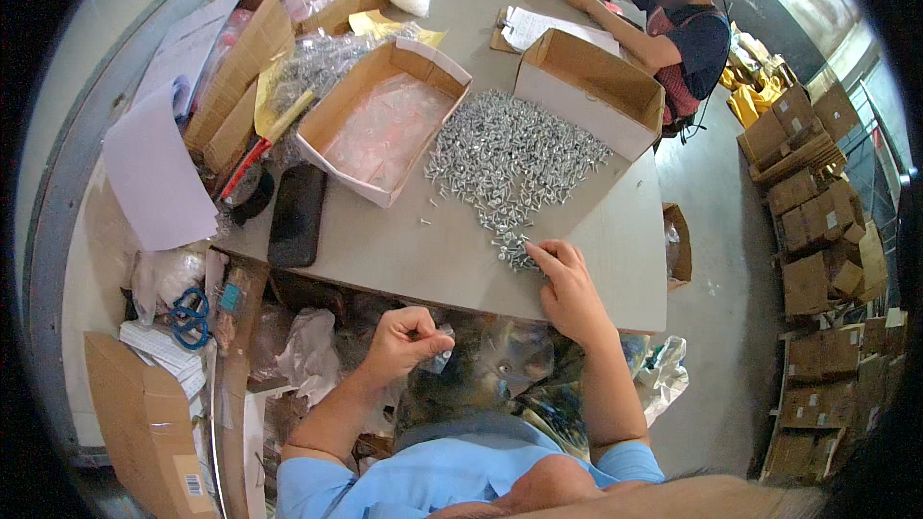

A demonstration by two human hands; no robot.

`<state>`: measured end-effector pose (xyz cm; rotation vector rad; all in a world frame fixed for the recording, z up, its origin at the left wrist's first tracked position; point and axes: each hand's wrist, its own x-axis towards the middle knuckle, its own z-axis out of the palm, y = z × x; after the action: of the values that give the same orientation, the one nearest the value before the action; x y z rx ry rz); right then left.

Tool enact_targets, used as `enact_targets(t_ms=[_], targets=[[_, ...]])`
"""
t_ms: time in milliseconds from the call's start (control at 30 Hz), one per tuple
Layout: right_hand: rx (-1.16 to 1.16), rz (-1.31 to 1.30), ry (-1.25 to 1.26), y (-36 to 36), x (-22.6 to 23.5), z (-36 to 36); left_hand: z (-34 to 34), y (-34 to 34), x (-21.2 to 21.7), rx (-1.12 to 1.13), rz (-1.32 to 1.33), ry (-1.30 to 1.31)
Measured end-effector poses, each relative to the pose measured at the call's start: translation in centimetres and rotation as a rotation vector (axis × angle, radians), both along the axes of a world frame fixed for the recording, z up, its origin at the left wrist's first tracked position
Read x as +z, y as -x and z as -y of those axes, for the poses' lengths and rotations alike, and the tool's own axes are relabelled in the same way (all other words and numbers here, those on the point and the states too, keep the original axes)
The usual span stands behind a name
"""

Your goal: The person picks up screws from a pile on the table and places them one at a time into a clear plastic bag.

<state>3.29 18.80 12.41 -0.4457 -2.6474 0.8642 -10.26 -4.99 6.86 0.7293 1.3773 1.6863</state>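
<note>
The right hand [567, 290] rests fingertips-down on the near tip of the screw pile [510, 159], gathering a few. The left hand [404, 341], nearer and below the table [615, 259] edge, pinches a small clear bag [440, 358].

I wear a light blue shirt with short sleeves, and the cloth ends above my elbows, so both forearms are bare. My left hand [404, 338] and my right hand [567, 290] have no gloves. I see no watch, no ring and no bracelet on my wrists or fingers. The shirt is plain, of one colour, with soft folds at the sleeves
</note>
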Motion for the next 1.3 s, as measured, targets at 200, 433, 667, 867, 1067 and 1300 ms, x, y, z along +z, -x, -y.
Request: enact_targets(t_ms=[200, 433, 667, 867, 1067, 1300], targets=[[-0.054, -0.019, 0.180, -3.0, -0.1, -0.2, -0.1, -4.2, -4.8, -0.026, 0.153, 0.225], [-0.140, -0.062, 0.224, -3.2, -0.2, -0.6, 0.0, -5.1, -7.8, -0.179, 0.090, 0.046], [-0.151, -0.079, 0.073, -2.3, -0.6, -0.3, -1.1, -7.1, -10.6, -0.380, 0.313, 0.308], [-0.147, -0.135, -0.104, -1.4, -1.0, -0.1, -3.7, -9.1, -8.5, -0.506, 0.100, 0.351], [-0.224, -0.073, -0.080, -2.9, -1.3, 0.8, -4.9, -10.2, -6.9, -0.370, 0.207, 0.332], [-0.062, 0.033, 0.244, -3.2, 1.1, 2.1, -5.1, -10.2, -6.3, -0.327, 0.043, 0.404]])
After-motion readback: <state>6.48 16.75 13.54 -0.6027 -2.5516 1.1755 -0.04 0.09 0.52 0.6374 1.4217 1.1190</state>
